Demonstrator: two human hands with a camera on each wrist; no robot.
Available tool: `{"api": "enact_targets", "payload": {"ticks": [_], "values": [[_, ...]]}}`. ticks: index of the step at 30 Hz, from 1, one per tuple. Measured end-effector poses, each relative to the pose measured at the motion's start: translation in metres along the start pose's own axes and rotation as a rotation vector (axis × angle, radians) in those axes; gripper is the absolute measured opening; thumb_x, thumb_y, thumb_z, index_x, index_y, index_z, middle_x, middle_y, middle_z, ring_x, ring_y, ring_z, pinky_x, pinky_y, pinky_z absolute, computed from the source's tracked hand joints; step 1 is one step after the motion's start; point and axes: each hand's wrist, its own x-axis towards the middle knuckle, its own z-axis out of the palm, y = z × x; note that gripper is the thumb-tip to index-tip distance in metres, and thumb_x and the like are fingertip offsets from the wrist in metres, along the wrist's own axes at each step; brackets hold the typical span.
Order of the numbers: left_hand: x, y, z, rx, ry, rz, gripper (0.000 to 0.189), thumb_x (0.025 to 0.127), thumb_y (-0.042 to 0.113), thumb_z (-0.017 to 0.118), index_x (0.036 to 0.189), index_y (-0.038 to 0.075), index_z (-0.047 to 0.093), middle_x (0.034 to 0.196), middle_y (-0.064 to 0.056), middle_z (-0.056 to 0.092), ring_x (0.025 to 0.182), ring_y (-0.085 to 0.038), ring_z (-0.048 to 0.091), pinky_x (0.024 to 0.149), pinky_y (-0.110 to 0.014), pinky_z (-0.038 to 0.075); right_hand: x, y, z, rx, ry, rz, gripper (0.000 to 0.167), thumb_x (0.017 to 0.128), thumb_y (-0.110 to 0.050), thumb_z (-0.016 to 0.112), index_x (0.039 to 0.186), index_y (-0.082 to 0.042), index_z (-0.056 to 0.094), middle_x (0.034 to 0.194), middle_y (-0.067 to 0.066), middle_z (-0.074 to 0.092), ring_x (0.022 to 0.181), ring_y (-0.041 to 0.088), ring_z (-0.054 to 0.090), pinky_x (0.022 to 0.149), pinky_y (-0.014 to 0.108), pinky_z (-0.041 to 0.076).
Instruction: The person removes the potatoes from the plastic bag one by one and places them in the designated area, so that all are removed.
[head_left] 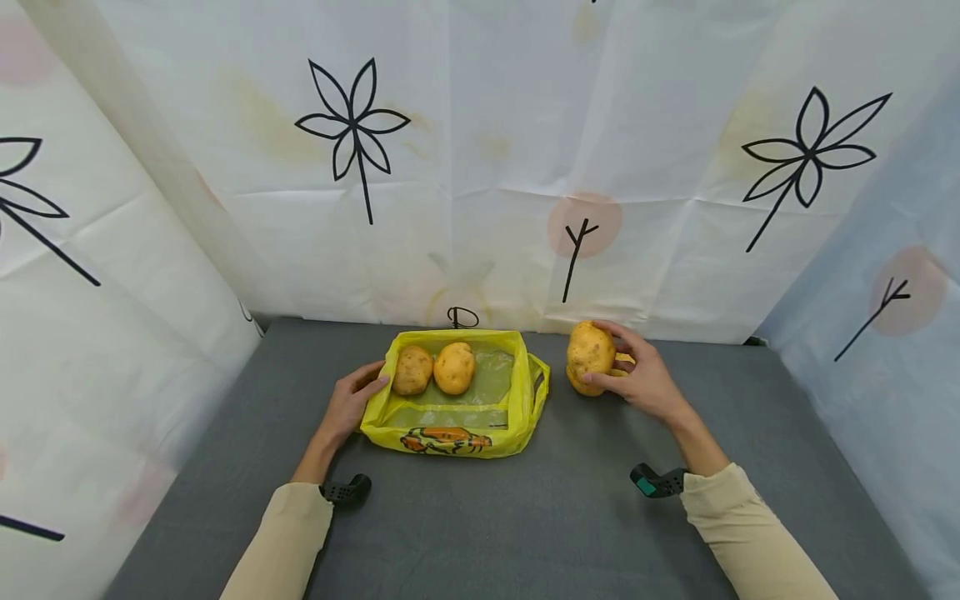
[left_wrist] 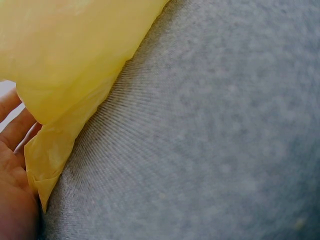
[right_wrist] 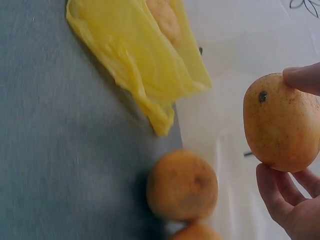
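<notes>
A yellow plastic bag (head_left: 517, 437) lies with its mouth spread wide on the dark grey table. Inside, at its left end, two potatoes (head_left: 454, 367) sit side by side. My left hand (head_left: 354, 402) holds the bag's left edge, thumb over the rim and fingers outside; in the left wrist view the yellow film (left_wrist: 75, 65) covers part of them. To the right of the bag, my right hand (head_left: 643, 379) grips a potato (right_wrist: 280, 125) between thumb and fingers, raised above the table. Below it, other potatoes (right_wrist: 182, 185) rest on the table, mostly hidden from the head view.
The grey table (head_left: 480, 525) reaches back to a white cloth wall (head_left: 495, 167) printed with flowers. Similar cloth hangs at the left and right sides. The bag's handle loop (head_left: 540, 379) sticks out on its right side, towards the right hand.
</notes>
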Motion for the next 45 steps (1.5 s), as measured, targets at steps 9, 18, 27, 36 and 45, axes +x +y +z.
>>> {"api": "enact_targets", "payload": {"ticks": [9,18,27,36,45], "values": [[0.010,-0.024,-0.001,-0.002,0.026,0.008,0.054,0.106,0.031,0.058,0.151,0.002,0.048,0.147,-0.021,0.050,0.118,-0.023,0.057,0.086,-0.019,0.049,-0.012,0.013,-0.036,-0.012,0.033,0.065,0.081,0.089,-0.005,0.080,0.157,-0.009,0.037,0.148,0.021,0.039,0.118,0.036,0.051,0.082,0.019,0.050],[0.009,-0.024,-0.001,0.009,0.035,0.006,0.055,0.106,0.032,0.058,0.151,0.003,0.048,0.149,-0.021,0.049,0.127,-0.034,0.052,0.088,-0.017,0.047,-0.022,0.033,-0.069,-0.084,0.063,0.177,0.082,0.093,-0.014,0.077,0.161,-0.009,0.031,0.156,0.024,0.031,0.126,0.041,0.044,0.077,0.018,0.049],[-0.001,0.002,0.001,0.008,0.012,-0.009,0.051,0.106,0.021,0.057,0.149,-0.005,0.046,0.147,-0.026,0.049,0.124,-0.035,0.054,0.086,-0.018,0.048,-0.028,0.061,-0.093,-0.062,0.052,0.308,0.085,0.094,-0.012,0.074,0.162,-0.005,0.023,0.158,0.032,0.022,0.133,0.052,0.034,0.089,0.040,0.048],[-0.009,0.020,0.003,0.012,0.000,-0.004,0.051,0.106,0.020,0.057,0.149,-0.006,0.046,0.146,-0.028,0.049,0.123,-0.036,0.055,0.085,-0.019,0.049,-0.034,0.085,-0.098,-0.057,-0.029,0.398,0.087,0.095,-0.013,0.074,0.161,-0.001,0.019,0.160,0.038,0.010,0.139,0.063,0.020,0.103,0.073,0.031],[-0.008,0.016,0.002,0.025,0.004,0.004,0.051,0.106,0.020,0.056,0.149,-0.007,0.045,0.146,-0.028,0.049,0.111,-0.012,0.057,0.086,-0.019,0.049,-0.034,0.094,-0.094,-0.059,-0.052,0.406,0.087,0.095,-0.015,0.074,0.161,0.000,0.020,0.160,0.037,0.014,0.139,0.061,0.023,0.101,0.069,0.035]]}}
